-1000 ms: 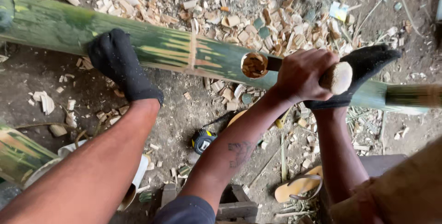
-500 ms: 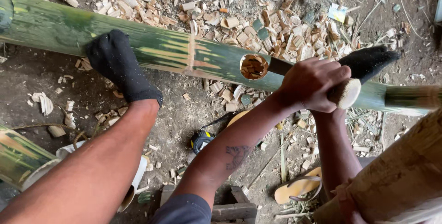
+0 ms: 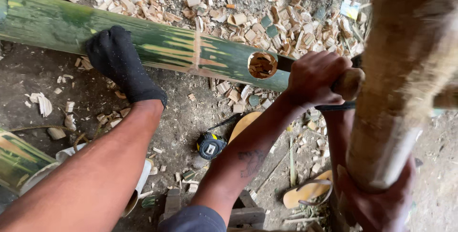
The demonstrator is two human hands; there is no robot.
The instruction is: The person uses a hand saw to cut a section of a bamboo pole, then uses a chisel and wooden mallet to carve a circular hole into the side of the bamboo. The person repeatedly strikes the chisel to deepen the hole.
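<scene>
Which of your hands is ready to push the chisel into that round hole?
Right hand: it grips the chisel handle beside the hole. Left hand, gloved, presses the bamboo farther away.

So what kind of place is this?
Probably an open-air bamboo workshop: a green bamboo pole with a round hole lies on a dirt floor, wood chips scattered around, a tape measure nearby.
</scene>
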